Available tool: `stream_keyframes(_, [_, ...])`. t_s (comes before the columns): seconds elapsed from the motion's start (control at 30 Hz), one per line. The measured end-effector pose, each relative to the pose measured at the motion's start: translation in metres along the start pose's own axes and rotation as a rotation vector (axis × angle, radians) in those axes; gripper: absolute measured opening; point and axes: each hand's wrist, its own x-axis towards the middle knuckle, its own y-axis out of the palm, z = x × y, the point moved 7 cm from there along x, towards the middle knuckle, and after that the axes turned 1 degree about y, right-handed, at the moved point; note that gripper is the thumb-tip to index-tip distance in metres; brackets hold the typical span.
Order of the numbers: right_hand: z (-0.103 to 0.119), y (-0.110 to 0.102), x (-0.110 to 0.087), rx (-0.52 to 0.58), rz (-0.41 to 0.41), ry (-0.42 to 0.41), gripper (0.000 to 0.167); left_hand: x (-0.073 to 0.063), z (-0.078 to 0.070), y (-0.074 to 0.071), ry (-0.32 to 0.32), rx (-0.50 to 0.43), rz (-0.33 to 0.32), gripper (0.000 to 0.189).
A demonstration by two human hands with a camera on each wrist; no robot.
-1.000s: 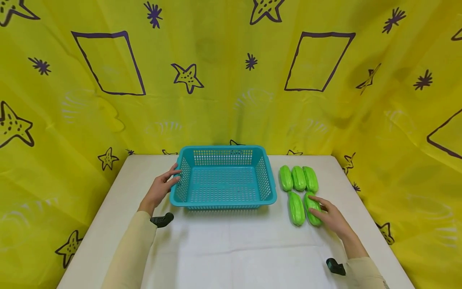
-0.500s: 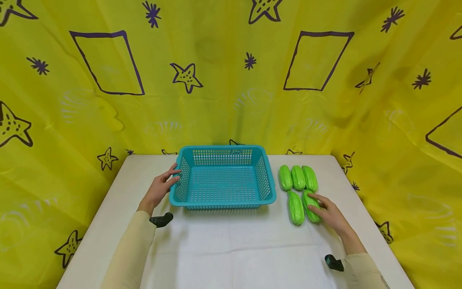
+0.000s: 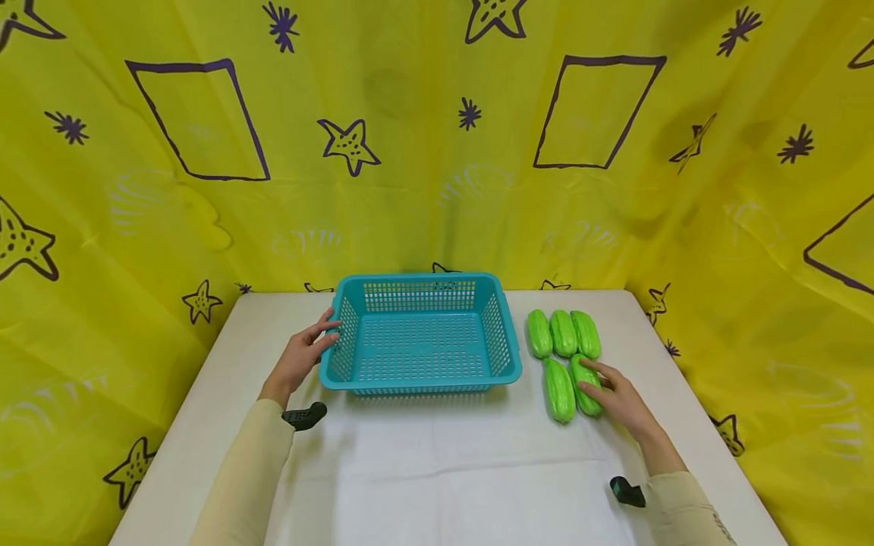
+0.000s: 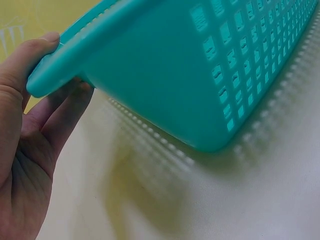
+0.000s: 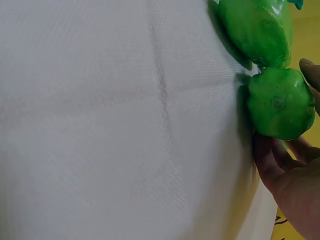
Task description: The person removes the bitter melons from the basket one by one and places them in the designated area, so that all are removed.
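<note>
My left hand point(image 3: 300, 360) grips the left rim of a teal plastic basket point(image 3: 418, 386). In the left wrist view the thumb lies over the rim point(image 4: 75, 67) and the fingers are curled beneath it. At the right, my right hand point(image 3: 624, 406) holds a light green, ribbed gourd point(image 3: 584, 385) between thumb and fingers. That gourd's rounded end point(image 5: 278, 102) faces the right wrist camera, close against a neighbouring gourd point(image 3: 560, 392). Behind these two, three more gourds point(image 3: 564, 334) lie side by side. The basket's floor shows nothing on it.
A white cloth covers the table point(image 3: 437, 485). Yellow curtains point(image 3: 410, 212) with dark star and frame drawings stand along the back and both sides. A dark device point(image 3: 305, 416) sits at the left wrist, another dark device point(image 3: 627, 491) at the right.
My right hand has shifted the held gourd slightly back and left, nearer the neighbouring gourd and the back row. The left hand and the basket hold still.
</note>
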Motion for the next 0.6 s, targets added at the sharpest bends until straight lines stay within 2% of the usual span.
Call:
stream_keyframes(0.17, [-0.003, -0.0003, -0.002, -0.003, -0.001, 0.045, 0.06, 0.0, 0.0012, 0.0001, 0.0, 0.007, 0.003, 0.053])
stream_keyframes(0.6, [-0.0039, -0.0024, -0.0054, -0.008, -0.006, 0.063, 0.061, 0.0003, -0.0019, 0.0009, -0.008, -0.007, -0.006, 0.051])
